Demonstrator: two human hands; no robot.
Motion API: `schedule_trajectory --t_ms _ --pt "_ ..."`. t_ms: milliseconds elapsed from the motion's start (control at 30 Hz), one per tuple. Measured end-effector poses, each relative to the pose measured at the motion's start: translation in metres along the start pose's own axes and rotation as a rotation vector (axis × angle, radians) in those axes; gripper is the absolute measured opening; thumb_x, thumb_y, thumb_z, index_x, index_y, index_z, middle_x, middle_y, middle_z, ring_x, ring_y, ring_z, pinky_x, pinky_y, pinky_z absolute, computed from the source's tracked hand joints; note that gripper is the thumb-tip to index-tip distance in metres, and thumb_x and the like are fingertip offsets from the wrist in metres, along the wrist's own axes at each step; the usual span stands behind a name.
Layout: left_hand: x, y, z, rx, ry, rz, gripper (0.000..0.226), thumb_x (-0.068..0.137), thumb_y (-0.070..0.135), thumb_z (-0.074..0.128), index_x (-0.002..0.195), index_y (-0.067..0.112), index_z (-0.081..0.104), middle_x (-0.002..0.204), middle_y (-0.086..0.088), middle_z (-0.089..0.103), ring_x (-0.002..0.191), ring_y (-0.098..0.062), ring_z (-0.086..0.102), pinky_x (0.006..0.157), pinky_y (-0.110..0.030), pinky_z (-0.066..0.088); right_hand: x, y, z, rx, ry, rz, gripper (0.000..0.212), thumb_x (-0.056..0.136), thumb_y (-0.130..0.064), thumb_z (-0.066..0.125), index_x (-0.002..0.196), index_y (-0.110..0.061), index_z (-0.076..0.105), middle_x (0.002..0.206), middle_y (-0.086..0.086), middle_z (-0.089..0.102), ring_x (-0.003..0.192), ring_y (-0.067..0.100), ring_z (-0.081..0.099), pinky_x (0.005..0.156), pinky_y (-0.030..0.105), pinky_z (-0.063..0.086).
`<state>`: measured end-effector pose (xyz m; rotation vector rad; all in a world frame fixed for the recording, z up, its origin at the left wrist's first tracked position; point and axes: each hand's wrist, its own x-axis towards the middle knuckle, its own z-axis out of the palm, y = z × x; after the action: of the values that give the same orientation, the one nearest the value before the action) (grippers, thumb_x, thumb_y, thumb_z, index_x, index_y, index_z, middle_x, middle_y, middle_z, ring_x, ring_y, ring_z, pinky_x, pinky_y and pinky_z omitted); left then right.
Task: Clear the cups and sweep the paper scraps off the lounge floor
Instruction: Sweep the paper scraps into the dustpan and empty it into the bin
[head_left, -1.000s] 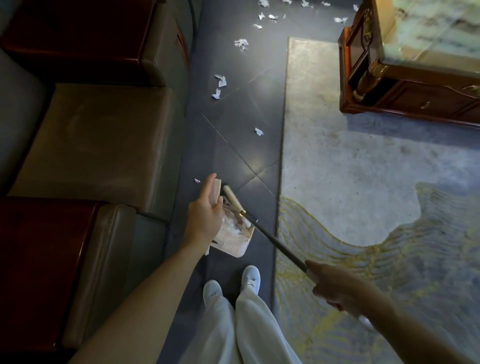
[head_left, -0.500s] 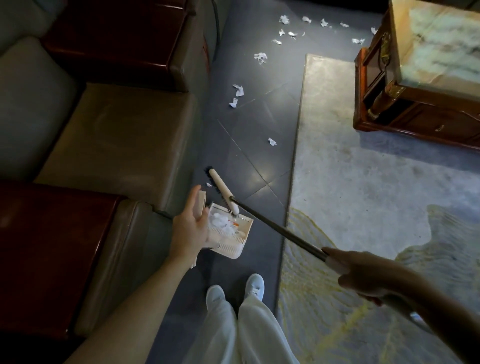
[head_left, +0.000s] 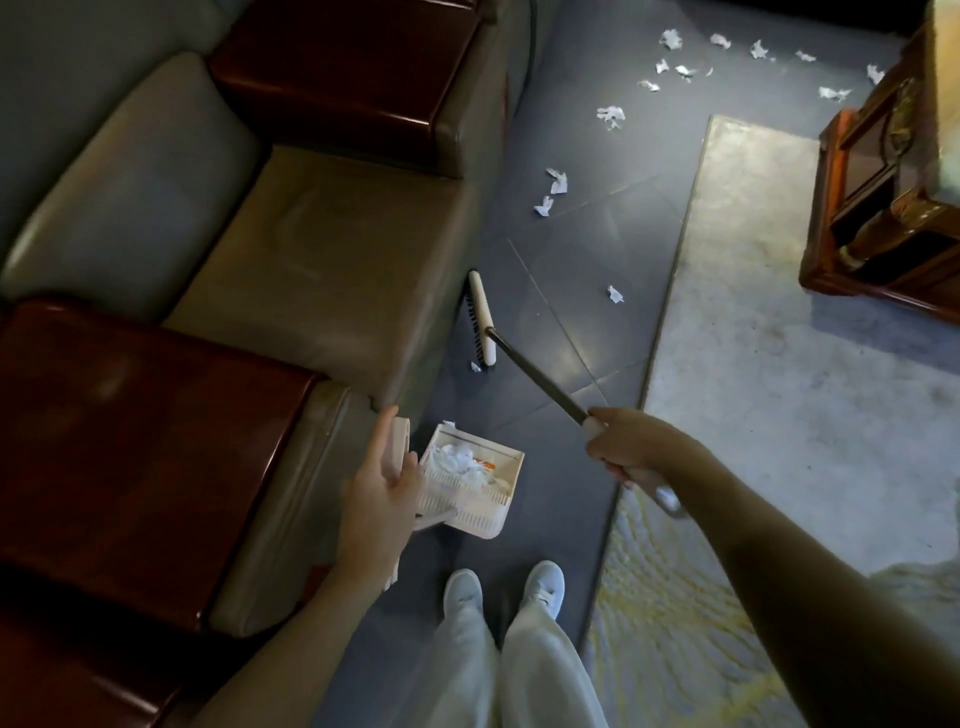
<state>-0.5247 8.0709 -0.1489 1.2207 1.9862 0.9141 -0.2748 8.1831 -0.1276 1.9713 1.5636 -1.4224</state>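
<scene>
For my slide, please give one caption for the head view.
The right hand holds the broom near floor scraps; left hand holds a dustpan of scraps.

Single head-worn wide-angle view, looking steeply down from standing height, floor (head_left: 587, 249) and shoes (head_left: 462, 592) below

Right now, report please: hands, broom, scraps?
Left hand holds dustpan, part filled. Right hand grips broom, head on floor by sofa, one scrap beside it. More scraps ahead, nothing blocking them.
</scene>
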Motion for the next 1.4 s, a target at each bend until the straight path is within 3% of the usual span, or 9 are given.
schedule_trajectory --t_ms 133,300,433,567,667,833,1067,1200,1400 --pt "-0.014 -0.014 -0.014 0.031 0.045 -0.019 0.046 0.095 0.027 0.055 0.14 0.024 0.047 0.135 -0.001 0.056 0.118 -0.009 0.048 0.085 0.001 0.025 0.029 -0.011 0.029 -0.051 -0.023 0.009 0.038 0.091 -0.006 0.049 0.129 -0.005 0.047 0.067 0.009 0.051 0.056 0.023 0.052 0.046 0.026 0.04" --pt "-0.021 -0.022 -0.025 0.054 0.013 -0.036 0.055 0.088 0.042 0.046 0.141 0.025 0.046 0.137 -0.001 0.055 0.12 -0.012 0.048 0.089 -0.006 0.026 0.026 -0.001 0.056 -0.11 -0.137 0.045 0.042 0.089 -0.008 0.048 0.131 -0.005 0.046 0.061 0.006 0.051 0.047 0.016 0.049 0.041 0.023 0.04" --pt "-0.022 -0.026 -0.032 0.047 0.018 -0.041 0.054 0.089 0.037 0.046 0.141 0.024 0.046 0.138 -0.002 0.054 0.122 -0.016 0.048 0.093 -0.011 0.028 0.0 0.016 0.068 -0.196 -0.251 0.025 0.049 0.086 -0.007 0.047 0.135 -0.01 0.04 0.057 0.003 0.052 0.026 0.003 0.046 0.031 0.015 0.036" --pt "-0.007 -0.024 -0.035 0.009 -0.013 -0.071 0.047 0.097 0.02 0.053 0.142 0.026 0.044 0.135 -0.002 0.056 0.118 -0.022 0.055 0.094 -0.026 0.038 -0.035 0.031 0.079 -0.145 -0.328 0.033 0.05 0.08 -0.008 0.044 0.13 -0.015 0.041 0.048 0.002 0.054 0.031 0.011 0.048 0.038 0.02 0.04" --pt "0.001 -0.021 -0.036 0.023 -0.05 -0.074 0.048 0.097 0.021 0.052 0.143 0.028 0.041 0.134 -0.009 0.058 0.114 -0.033 0.058 0.096 -0.041 0.046 -0.061 0.046 0.077 -0.076 -0.35 0.062 0.054 0.077 -0.007 0.044 0.131 -0.01 0.045 0.053 0.005 0.053 0.035 0.014 0.044 0.037 0.021 0.037" --pt "-0.02 -0.025 -0.042 0.051 -0.031 -0.007 0.047 0.096 0.021 0.053 0.142 0.024 0.044 0.138 -0.003 0.054 0.124 -0.021 0.051 0.099 -0.021 0.034 -0.09 0.058 0.06 -0.036 -0.292 0.096 0.073 0.079 0.001 0.046 0.147 -0.023 0.031 0.036 0.0 0.044 0.029 0.013 0.041 0.031 0.02 0.035" --pt "-0.04 -0.047 -0.057 0.056 0.001 -0.044 0.046 0.095 0.016 0.053 0.14 0.025 0.046 0.137 -0.004 0.055 0.124 -0.021 0.051 0.099 -0.023 0.033 -0.106 0.053 0.046 0.005 -0.172 0.081 0.063 0.083 0.005 0.046 0.141 -0.019 0.04 0.033 -0.001 0.04 0.026 0.013 0.036 0.032 0.018 0.033" --pt "-0.043 -0.047 -0.059 0.046 -0.016 -0.073 0.048 0.095 0.018 0.052 0.141 0.027 0.044 0.135 -0.006 0.057 0.121 -0.025 0.054 0.1 -0.032 0.04 -0.089 0.04 0.049 -0.045 -0.169 0.066 0.072 0.082 0.002 0.046 0.149 -0.017 0.027 0.035 0.002 0.049 0.027 0.015 0.043 0.034 0.021 0.038" --pt "-0.045 -0.046 -0.064 0.049 -0.051 -0.063 0.049 0.096 0.018 0.052 0.143 0.027 0.042 0.139 -0.004 0.053 0.125 -0.023 0.051 0.101 -0.034 0.041 -0.055 0.015 0.091 -0.093 -0.168 0.038 0.055 0.084 -0.001 0.046 0.138 -0.005 0.04 0.029 -0.005 0.047 0.025 0.008 0.044 0.035 0.018 0.038"
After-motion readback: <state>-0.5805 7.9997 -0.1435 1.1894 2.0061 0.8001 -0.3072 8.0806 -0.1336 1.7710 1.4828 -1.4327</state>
